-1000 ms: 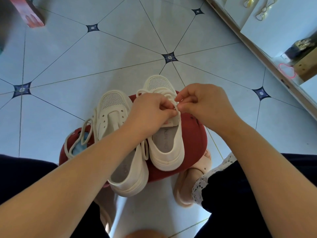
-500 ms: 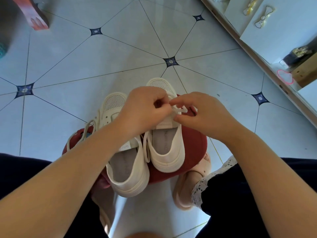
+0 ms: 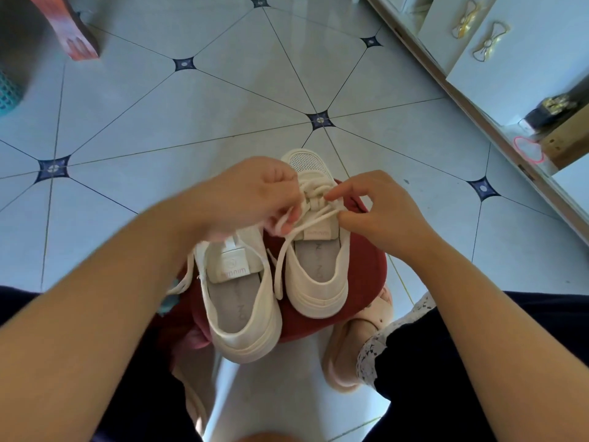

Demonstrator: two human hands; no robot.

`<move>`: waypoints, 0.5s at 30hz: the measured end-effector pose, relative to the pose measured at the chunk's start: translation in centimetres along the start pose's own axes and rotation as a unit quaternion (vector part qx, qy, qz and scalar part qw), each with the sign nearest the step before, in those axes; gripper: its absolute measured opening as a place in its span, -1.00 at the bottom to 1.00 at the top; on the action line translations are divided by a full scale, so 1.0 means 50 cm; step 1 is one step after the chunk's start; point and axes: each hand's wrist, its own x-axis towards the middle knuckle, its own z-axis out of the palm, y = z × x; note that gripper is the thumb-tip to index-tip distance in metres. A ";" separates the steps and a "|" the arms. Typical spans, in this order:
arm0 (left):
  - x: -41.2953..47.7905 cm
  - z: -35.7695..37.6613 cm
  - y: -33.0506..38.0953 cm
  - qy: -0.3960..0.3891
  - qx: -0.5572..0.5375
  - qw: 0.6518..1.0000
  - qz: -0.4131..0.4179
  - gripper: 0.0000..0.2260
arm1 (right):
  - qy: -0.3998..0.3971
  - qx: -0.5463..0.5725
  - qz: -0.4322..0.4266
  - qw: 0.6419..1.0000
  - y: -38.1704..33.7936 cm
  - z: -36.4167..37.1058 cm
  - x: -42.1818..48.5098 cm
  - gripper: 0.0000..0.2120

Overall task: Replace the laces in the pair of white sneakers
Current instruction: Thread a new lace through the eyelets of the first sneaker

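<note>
Two white sneakers stand side by side on a dark red round stool (image 3: pixel 366 266), heels toward me. The right sneaker (image 3: pixel 315 269) carries a cream lace (image 3: pixel 314 215) with a knot over its tongue. My left hand (image 3: pixel 251 196) grips a strand of that lace at the knot's left. My right hand (image 3: pixel 379 212) pinches the lace on the right side, forefinger and thumb curled by the knot. A loose end hangs down between the shoes. The left sneaker (image 3: pixel 242 301) sits nearer me, its front hidden under my left forearm.
Pale tiled floor (image 3: pixel 223 122) lies all around the stool. A white cabinet (image 3: pixel 510 65) with bow handles runs along the right. A red furniture leg (image 3: pixel 68 30) stands at the far left. My knees in dark trousers and a pink slipper (image 3: pixel 344 355) flank the stool.
Both hands have slid a little toward the shoe's toe and drawn apart. The knot over the right sneaker's tongue now shows between them, and the lace ends trail down.
</note>
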 end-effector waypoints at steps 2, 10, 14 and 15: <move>-0.011 -0.030 0.011 -0.021 0.078 0.996 -0.034 -0.73 | 0.001 0.004 -0.002 1.000 -0.001 -0.001 -0.001 -0.72; 0.045 0.060 -0.036 0.088 0.381 0.919 0.053 -0.74 | 0.017 0.025 -0.014 0.999 -0.004 0.007 -0.002 -0.62; 0.050 0.052 -0.028 0.077 0.454 0.883 0.092 -0.88 | 0.017 0.068 0.027 0.997 0.002 0.010 0.000 -0.58; 0.046 0.044 -0.023 0.059 0.404 0.907 0.101 -0.91 | 0.019 0.072 0.035 0.997 0.003 0.009 0.000 -0.59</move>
